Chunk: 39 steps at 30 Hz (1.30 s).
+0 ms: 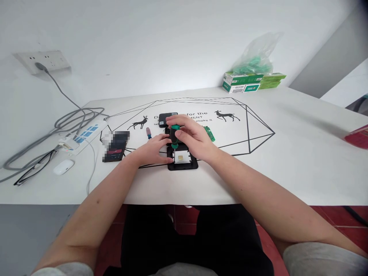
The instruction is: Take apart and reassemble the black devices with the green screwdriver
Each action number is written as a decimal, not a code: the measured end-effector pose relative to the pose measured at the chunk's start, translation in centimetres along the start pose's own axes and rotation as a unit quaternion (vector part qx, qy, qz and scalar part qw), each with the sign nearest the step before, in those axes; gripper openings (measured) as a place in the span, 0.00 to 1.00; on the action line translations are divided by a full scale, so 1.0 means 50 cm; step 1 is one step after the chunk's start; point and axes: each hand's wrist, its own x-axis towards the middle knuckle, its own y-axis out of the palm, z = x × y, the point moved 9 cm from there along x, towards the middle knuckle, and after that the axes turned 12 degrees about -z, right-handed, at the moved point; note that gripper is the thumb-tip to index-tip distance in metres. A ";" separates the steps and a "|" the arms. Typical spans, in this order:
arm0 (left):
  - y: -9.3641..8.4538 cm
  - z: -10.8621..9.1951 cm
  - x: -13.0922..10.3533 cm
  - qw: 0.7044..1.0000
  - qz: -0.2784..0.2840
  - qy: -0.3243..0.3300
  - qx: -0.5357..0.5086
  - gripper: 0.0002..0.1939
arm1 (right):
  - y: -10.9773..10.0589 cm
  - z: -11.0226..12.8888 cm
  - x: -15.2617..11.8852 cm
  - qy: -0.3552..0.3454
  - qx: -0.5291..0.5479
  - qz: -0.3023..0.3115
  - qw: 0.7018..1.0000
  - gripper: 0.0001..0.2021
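Observation:
My right hand (195, 136) is closed around the black and green handle of a screwdriver (174, 137), which stands nearly upright with its shaft pointing down. Its tip meets the left part of a black plastic casing (184, 167) with a silvery plate (185, 156) and a small gold square inside. My left hand (153, 150) grips the casing's left side, thumb at the lower edge and fingers higher up. Just beyond lies a black rectangular piece (164, 120) with labels. A green circuit board (210, 133) shows partly behind my right hand.
A small screwdriver (148, 133) and a phone (116, 146) lie to the left. Further left are a power strip (90, 134) with coiled cables, a white earbud case (63, 167) and glasses (36, 168). Green boxes (243, 79) with a plastic bag (257, 55) stand against the wall.

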 end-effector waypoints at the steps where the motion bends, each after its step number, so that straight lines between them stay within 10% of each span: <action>1: -0.002 -0.001 -0.001 1.000 0.001 -0.005 0.000 0.41 | -0.005 0.006 0.003 -0.027 -0.032 -0.005 0.999 0.14; 10: 0.000 -0.001 -0.001 1.000 0.006 -0.004 -0.001 0.39 | -0.015 0.026 0.003 -0.094 -0.043 -0.042 0.994 0.16; 13: 0.000 0.002 0.000 1.000 0.003 -0.007 -0.003 0.41 | -0.011 0.012 0.002 -0.034 0.002 -0.050 0.998 0.06; 21: 0.002 0.001 -0.003 1.000 0.005 -0.012 -0.014 0.42 | 0.008 -0.034 -0.009 0.103 0.088 -0.042 0.990 0.19; 31: 0.002 0.003 -0.002 1.000 0.009 -0.002 0.014 0.40 | -0.022 0.022 0.009 -0.074 -0.070 -0.061 0.993 0.13; 39: 0.001 0.010 -0.003 1.000 0.010 -0.024 0.008 0.40 | -0.017 0.001 0.004 0.020 0.024 -0.074 0.997 0.04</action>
